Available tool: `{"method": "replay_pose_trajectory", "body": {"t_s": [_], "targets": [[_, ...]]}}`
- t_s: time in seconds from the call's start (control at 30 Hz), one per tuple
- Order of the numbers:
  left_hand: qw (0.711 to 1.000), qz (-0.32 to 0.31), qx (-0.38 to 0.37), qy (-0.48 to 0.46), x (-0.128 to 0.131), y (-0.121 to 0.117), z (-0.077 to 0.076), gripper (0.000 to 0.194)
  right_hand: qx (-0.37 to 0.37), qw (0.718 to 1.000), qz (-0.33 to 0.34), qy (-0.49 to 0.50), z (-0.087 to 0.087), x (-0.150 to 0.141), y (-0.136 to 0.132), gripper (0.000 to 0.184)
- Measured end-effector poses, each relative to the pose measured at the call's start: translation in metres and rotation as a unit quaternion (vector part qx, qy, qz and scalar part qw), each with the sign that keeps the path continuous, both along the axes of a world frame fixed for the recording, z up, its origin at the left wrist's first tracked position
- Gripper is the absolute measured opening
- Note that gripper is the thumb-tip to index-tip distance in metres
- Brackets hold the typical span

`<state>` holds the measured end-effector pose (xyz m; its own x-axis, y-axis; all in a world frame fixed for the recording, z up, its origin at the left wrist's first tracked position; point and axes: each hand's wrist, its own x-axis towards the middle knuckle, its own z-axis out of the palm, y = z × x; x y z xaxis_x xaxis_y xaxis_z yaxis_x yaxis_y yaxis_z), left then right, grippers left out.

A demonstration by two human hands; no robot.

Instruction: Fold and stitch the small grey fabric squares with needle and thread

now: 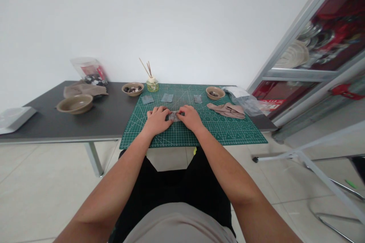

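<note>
A small transparent plastic bag [174, 116] is between my two hands, low over the green cutting mat [148, 133]. My left hand [157, 120] holds the bag's left side, fingers curled and thumb at its edge. At the opposite side, my right hand [190, 117] pinches it between thumb and fingers. Whether the bag contains anything is too small to tell. Beyond my hands lie a flat plastic bag [147, 100] at the left, another bag [167, 98] near the middle, and a third bag [197, 99] towards the right.
Bowls with small stones [132, 89] and small dark pieces [214, 94] flank a reed diffuser [152, 84]. A brown cloth [227, 110] and crumpled plastic [245, 100] lie right. Leftward are another bowl [75, 104], a cloth [82, 89], a plastic jar [89, 69] and a white device [17, 117].
</note>
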<state>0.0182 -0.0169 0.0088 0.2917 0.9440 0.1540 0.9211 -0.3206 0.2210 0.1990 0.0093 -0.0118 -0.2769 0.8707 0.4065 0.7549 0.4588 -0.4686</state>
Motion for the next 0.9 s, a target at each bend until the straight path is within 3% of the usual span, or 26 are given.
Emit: {"method": "replay_pose_trajectory", "body": {"t_s": [0.2,0.3,0.5,0.73,0.9], "targets": [[1.000,0.001,0.003,-0.004,0.0005,-0.0005,0.0004,0.037,-0.004,0.996,0.090,-0.006,0.0037,-0.0009,-0.0027,0.015],[1.000,0.005,0.002,-0.001,0.0003,-0.0006,0.0006,0.037,-0.002,0.997,0.083,-0.004,0.0040,-0.0011,-0.0053,0.018],[1.000,0.003,0.007,-0.001,0.0004,-0.0002,-0.0005,0.039,0.017,0.999,0.003,-0.033,0.0014,-0.0015,-0.0033,0.016],[1.000,0.009,0.012,-0.002,0.0016,-0.0002,-0.0012,0.037,-0.008,0.994,0.105,-0.023,0.0045,-0.0014,-0.0009,0.012],[1.000,0.014,0.012,0.001,0.0012,-0.0020,0.0001,0.036,-0.009,0.994,0.109,-0.017,0.0031,-0.0015,-0.0040,0.014]]}}
